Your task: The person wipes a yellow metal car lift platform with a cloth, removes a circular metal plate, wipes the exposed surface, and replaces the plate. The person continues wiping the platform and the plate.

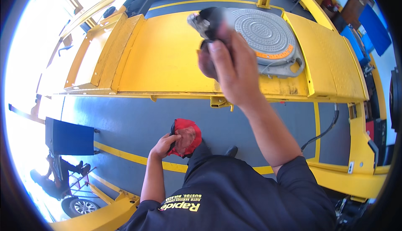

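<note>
Blue cabinet (69, 136) far L on floor (121, 122), then L hand (162, 146) w/ fingers curled onto a red/blk cloth item (188, 136) this side of yellow platform (163, 55), then R hand (238, 69) up above it, fingers closed round a blurred blk obj (213, 21), nr round grey plate (263, 29) on platform.

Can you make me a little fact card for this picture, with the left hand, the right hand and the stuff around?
Left hand: holds a red cloth
Right hand: holds a dark object, too blurred to name
In front: yellow platform with a round grey plate
Floor: grey, yellow lines
</note>
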